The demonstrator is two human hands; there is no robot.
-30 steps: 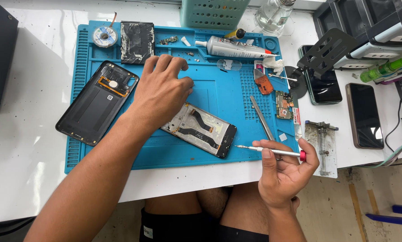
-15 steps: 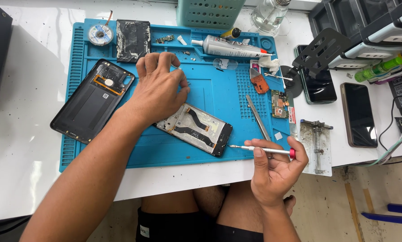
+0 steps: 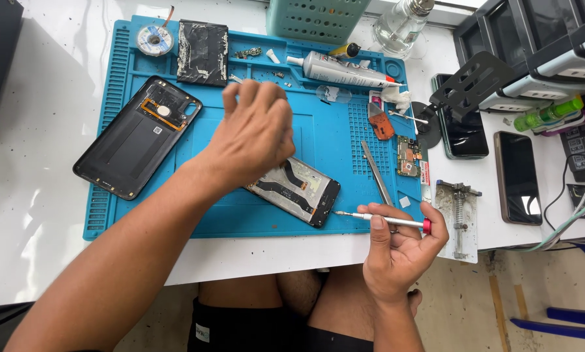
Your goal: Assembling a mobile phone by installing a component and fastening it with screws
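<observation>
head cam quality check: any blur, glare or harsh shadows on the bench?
Head view: left hand slightly motion-blurred at the fingers; right hand and its screwdriver sharp; light even, shadows soft; mild glare on the white table; edges bowed by the wide lens.

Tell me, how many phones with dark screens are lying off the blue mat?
2: one dark phone beside the mat's right edge, partly under a black bracket, and another phone farther right on the white table. Others may be hidden.
</observation>
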